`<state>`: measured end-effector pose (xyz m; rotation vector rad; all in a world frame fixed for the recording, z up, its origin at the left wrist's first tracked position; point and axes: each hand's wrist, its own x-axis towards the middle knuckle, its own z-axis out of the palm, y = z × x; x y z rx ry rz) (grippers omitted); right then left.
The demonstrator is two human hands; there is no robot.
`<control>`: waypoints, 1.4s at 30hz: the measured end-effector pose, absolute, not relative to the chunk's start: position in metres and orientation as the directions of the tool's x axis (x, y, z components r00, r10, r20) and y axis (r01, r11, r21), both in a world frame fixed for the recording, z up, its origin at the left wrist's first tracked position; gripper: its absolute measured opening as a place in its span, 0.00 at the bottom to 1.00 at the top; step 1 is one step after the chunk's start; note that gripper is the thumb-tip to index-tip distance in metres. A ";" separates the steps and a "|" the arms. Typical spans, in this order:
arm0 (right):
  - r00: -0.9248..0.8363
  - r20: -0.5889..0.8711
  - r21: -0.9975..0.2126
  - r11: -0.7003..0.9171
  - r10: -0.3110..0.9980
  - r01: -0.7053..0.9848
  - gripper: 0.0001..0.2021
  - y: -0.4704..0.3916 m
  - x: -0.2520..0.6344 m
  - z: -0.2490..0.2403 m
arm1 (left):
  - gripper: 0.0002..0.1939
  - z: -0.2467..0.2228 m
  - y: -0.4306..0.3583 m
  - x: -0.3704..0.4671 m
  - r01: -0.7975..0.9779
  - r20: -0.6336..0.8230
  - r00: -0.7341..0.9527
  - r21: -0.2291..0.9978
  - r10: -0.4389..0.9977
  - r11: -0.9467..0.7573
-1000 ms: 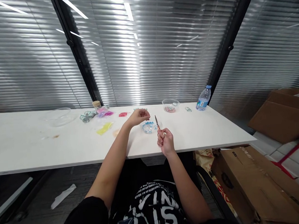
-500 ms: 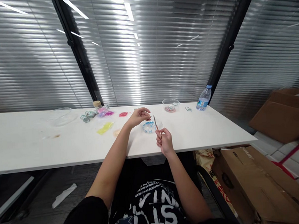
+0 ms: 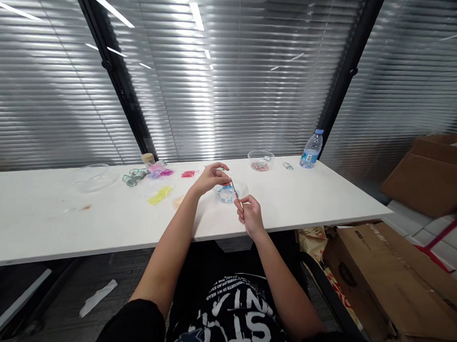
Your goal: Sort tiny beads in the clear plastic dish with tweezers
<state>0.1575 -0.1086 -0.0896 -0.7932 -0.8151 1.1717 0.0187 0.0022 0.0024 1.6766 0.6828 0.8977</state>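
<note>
In the head view my right hand (image 3: 249,213) grips a pair of slim pointed tweezers (image 3: 235,191), tips pointing up and away. Those tips meet the fingertips of my left hand (image 3: 212,179), which is closed in a pinch. A tiny pale thing seems to sit in that pinch, too small to name. Below both hands, a clear shallow dish (image 3: 246,191) with blue and white beads (image 3: 225,193) rests on the white table (image 3: 291,201). The tweezers partly cover the dish.
A clear bowl of reddish bits (image 3: 260,166), a small glass vial (image 3: 287,166) and a water bottle (image 3: 310,150) stand behind to the right. Leftward lie yellow (image 3: 160,195), red (image 3: 188,174) and purple packets (image 3: 160,171), glass jars (image 3: 130,179) and a clear lid (image 3: 93,185).
My right hand has shifted slightly left, bringing the tips of the tweezers against the left fingertips. The left hand has hardly moved.
</note>
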 end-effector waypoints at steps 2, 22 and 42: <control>0.184 0.140 -0.869 0.210 0.973 -0.448 0.19 -0.109 0.158 -0.089 | 0.24 0.002 0.003 0.018 0.001 0.219 0.556 0.964 0.801 -0.264; 0.209 0.151 -0.857 0.233 0.966 -0.460 0.20 -0.109 0.157 -0.088 | 0.12 0.000 -0.002 0.023 0.212 0.299 0.565 0.848 0.769 -0.485; 0.210 0.124 -0.879 0.206 0.970 -0.429 0.20 -0.108 0.157 -0.090 | 0.08 -0.003 0.003 0.024 0.274 0.311 0.546 0.812 0.778 -0.516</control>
